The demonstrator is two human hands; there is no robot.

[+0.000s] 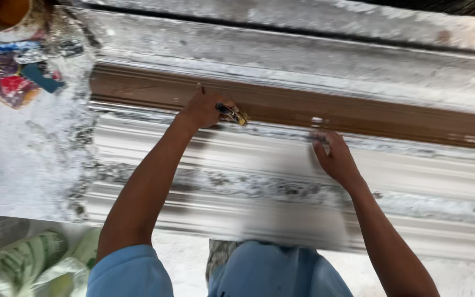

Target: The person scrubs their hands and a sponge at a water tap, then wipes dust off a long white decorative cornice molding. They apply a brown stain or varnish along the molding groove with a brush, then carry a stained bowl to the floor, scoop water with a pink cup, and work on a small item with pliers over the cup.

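Plaster-crusted bench [34,159], moulding [281,165], hands flat.

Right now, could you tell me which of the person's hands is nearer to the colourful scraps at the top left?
Left. The left hand, gripping a small tool, lies closer to the colourful scraps; the right hand rests farther right on the white moulding.

A crumpled white woven sack with green printing [28,258] is lying at the bottom left corner, below the edge of the work surface, partly folded over itself. A flat, torn scrap of printed packaging in purple, red, yellow and blue [7,82] is lying at the upper left on the white-dusted surface, smeared with plaster. Both are blurred; print is not legible. No signs or screens are showing.
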